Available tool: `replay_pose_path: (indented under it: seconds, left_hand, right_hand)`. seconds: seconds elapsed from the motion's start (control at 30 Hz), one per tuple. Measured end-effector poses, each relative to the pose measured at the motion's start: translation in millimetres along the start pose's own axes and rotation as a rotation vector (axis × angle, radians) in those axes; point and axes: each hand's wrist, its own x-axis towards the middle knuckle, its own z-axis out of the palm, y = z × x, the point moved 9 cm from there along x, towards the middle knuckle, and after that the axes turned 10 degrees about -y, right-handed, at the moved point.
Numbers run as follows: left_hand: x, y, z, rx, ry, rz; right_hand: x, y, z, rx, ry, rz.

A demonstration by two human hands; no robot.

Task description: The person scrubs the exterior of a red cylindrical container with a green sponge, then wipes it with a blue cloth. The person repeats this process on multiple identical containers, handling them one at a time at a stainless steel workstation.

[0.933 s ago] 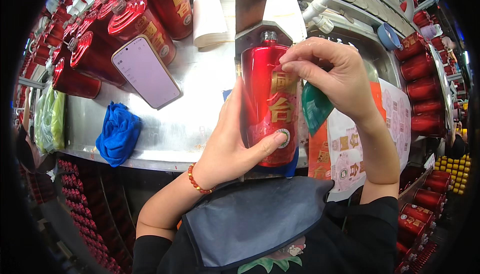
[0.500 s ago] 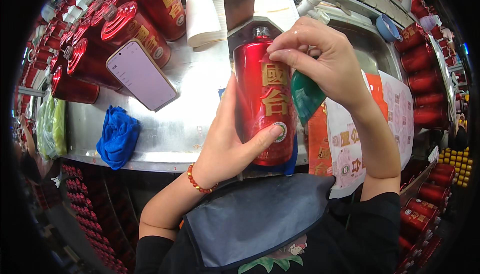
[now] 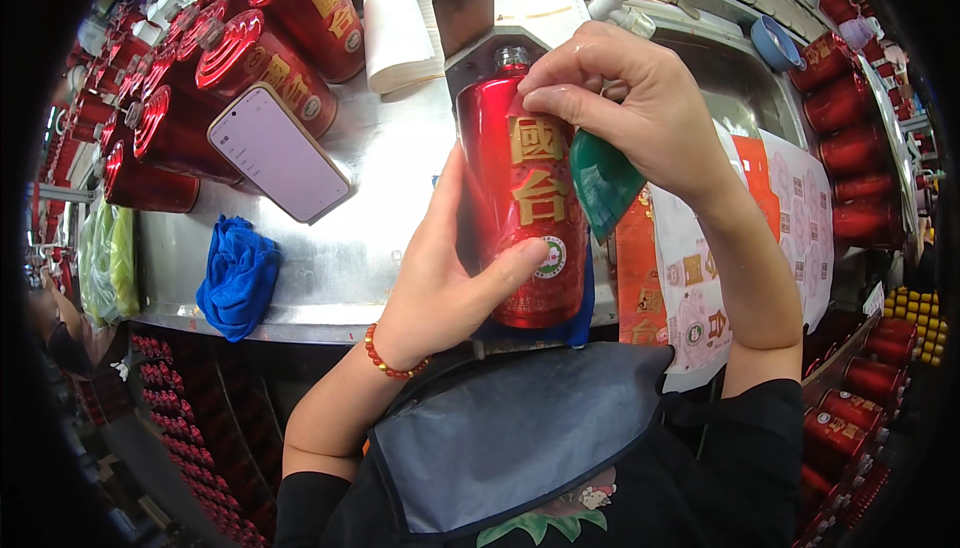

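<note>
red bottle [image 3: 525,218] raised nearer | left hand [image 3: 445,278] still grips | right hand [image 3: 625,108] pinches neck

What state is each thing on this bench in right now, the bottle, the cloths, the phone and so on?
Red bottle: upright, uncapped, held by the left hand.
Right hand: pinching at the bottle's shoulder.
Green cloth: bunched under the right hand.
Blue cloth: crumpled on the metal bench.
Phone: screen lit, lying face up.
Paper roll: lying on its side.
Red bottles at left: lying down.
</note>
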Motion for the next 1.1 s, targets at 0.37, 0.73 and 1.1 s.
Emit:
replay_pose_path:
  seconds: [0.37,0.73,1.1]
  left_hand:
    - [-22.0,-33.0,-18.2,0.185,0.059,-0.053]
    - [-25.7,-45.8,-20.5,0.145,0.042,-0.104]
    - [-21.2,-38.5,-15.2,0.055,0.024,-0.082]
  right_hand:
    - [-22.6,39.7,-19.6,0.208,0.191,0.258]
    - [-117.2,41.0,75.4,0.785,-0.049,0.587]
    - [-114.0,39.8,76.3,0.809,-0.076,0.608]
